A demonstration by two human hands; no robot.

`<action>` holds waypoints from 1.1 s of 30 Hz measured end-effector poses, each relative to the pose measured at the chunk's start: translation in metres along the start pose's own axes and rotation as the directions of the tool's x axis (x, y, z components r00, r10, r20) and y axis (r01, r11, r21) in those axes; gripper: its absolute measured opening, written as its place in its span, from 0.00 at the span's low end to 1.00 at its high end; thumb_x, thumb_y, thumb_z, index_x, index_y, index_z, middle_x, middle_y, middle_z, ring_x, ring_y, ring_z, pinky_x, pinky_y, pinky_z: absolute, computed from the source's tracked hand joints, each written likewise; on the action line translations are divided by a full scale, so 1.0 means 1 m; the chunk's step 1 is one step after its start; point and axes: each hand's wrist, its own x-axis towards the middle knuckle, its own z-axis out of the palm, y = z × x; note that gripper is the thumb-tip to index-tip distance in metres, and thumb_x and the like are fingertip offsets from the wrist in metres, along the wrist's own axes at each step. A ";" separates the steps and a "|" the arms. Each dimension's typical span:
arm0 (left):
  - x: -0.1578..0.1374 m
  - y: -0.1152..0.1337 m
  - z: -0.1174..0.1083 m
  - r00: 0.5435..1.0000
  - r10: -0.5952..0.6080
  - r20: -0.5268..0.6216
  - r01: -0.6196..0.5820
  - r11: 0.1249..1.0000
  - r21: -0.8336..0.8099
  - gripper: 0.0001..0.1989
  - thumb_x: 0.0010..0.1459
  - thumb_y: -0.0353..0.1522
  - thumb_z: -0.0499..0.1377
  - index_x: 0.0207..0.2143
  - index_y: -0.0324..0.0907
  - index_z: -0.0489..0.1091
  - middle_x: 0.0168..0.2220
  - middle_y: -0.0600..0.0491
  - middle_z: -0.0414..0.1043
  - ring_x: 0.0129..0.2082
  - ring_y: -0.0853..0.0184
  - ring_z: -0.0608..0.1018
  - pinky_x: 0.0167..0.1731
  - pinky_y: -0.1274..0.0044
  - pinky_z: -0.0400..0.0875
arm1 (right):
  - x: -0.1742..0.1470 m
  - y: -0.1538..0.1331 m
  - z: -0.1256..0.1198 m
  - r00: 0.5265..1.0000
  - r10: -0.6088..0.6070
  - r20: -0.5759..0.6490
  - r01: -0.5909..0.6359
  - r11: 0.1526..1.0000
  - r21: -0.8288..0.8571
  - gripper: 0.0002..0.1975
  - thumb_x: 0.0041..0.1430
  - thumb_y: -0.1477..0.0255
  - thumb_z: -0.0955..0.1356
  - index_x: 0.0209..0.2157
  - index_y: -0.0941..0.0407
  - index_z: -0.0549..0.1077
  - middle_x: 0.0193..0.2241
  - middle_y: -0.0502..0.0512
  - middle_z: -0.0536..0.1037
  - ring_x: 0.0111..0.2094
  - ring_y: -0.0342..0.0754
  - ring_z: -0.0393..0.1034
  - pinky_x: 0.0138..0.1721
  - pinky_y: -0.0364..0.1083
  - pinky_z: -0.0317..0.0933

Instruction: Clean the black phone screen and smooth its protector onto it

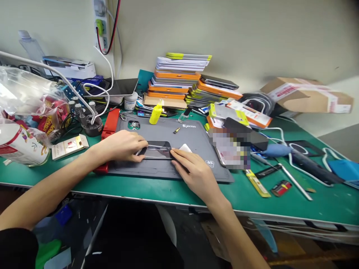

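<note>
A dark smartphone lies lengthwise over the grey work mat, its glossy face up. My left hand grips its left end between thumb and fingers. At the other end, my right hand pinches the near right corner with fingertips and thumb. Just beyond the right fingers, a small white piece rests on the mat, partly covered. Farther back on the mat stand a yellow bottle and a small glass bottle, with a small yellow-and-black brush-like piece lying nearby.
Stacked flat boxes rise at the back against the wall. On the left are a red holder, a cigarette box and a tipped white can. A blue-handled soldering iron, cables and a battery lie on the right.
</note>
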 end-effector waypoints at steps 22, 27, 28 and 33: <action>0.000 0.004 0.000 0.998 -0.009 0.061 0.008 1.000 0.015 0.12 0.68 0.33 0.60 0.48 0.37 0.78 0.41 0.46 0.81 0.40 0.55 0.84 0.29 0.68 0.62 | 0.002 0.000 0.002 1.000 0.021 0.004 -0.021 1.000 -0.003 0.15 0.77 0.75 0.68 0.61 0.61 0.78 0.59 0.59 0.81 0.58 0.54 0.79 0.59 0.54 0.73; -0.002 0.005 -0.001 0.997 -0.024 0.068 0.023 1.000 0.013 0.14 0.68 0.34 0.61 0.50 0.36 0.79 0.44 0.45 0.81 0.42 0.52 0.85 0.31 0.66 0.68 | 0.001 0.002 0.004 1.000 0.000 -0.008 0.000 1.000 -0.018 0.15 0.77 0.74 0.68 0.61 0.60 0.77 0.59 0.59 0.81 0.57 0.55 0.79 0.58 0.55 0.73; -0.003 0.007 -0.002 0.997 -0.028 0.070 0.027 1.000 0.011 0.13 0.67 0.34 0.61 0.49 0.36 0.79 0.43 0.45 0.81 0.41 0.52 0.85 0.31 0.66 0.68 | 0.000 0.002 0.005 1.000 -0.010 -0.013 0.010 1.000 -0.017 0.15 0.77 0.74 0.68 0.61 0.60 0.77 0.59 0.59 0.82 0.57 0.55 0.79 0.58 0.55 0.74; -0.001 0.021 -0.006 0.993 -0.069 0.097 0.067 0.998 0.020 0.10 0.65 0.30 0.60 0.45 0.36 0.78 0.42 0.43 0.81 0.39 0.54 0.85 0.27 0.67 0.66 | -0.005 0.005 0.009 0.997 -0.067 -0.026 0.066 0.997 -0.049 0.16 0.78 0.72 0.68 0.62 0.58 0.75 0.59 0.58 0.81 0.56 0.55 0.80 0.56 0.55 0.74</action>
